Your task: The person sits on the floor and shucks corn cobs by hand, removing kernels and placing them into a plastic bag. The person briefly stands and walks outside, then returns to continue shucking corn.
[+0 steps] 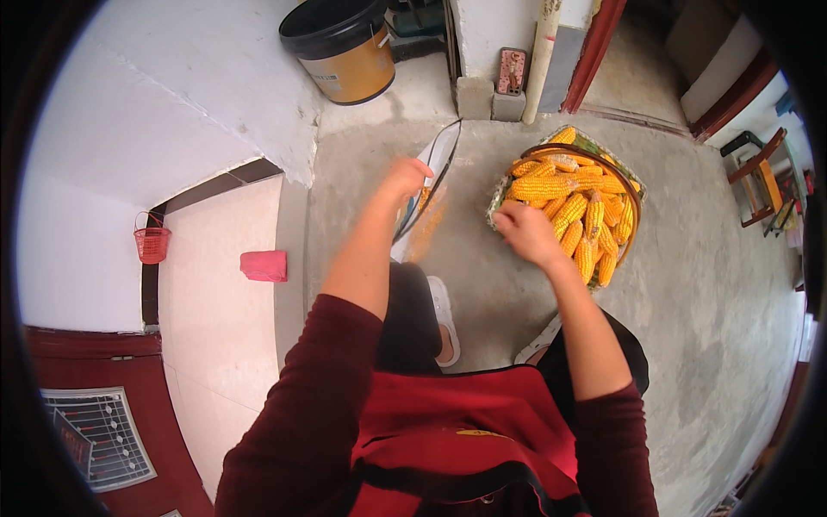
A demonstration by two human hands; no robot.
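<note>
A handled basket on the concrete floor is heaped with yellow corn cobs. My right hand is at the basket's near left edge with its fingers curled; whether it touches the basket or a cob, I cannot tell. To the left, my left hand grips the dark rim of a white bag, which is tilted up on its side. Loose corn kernels show at the bag's opening. The lower part of the bag is partly hidden behind my left forearm.
A yellow bucket with a black top stands by the back wall. A phone in a pink case leans above a small block beside a pipe. Further off are a pink folded cloth, a red plastic basket and a wooden chair.
</note>
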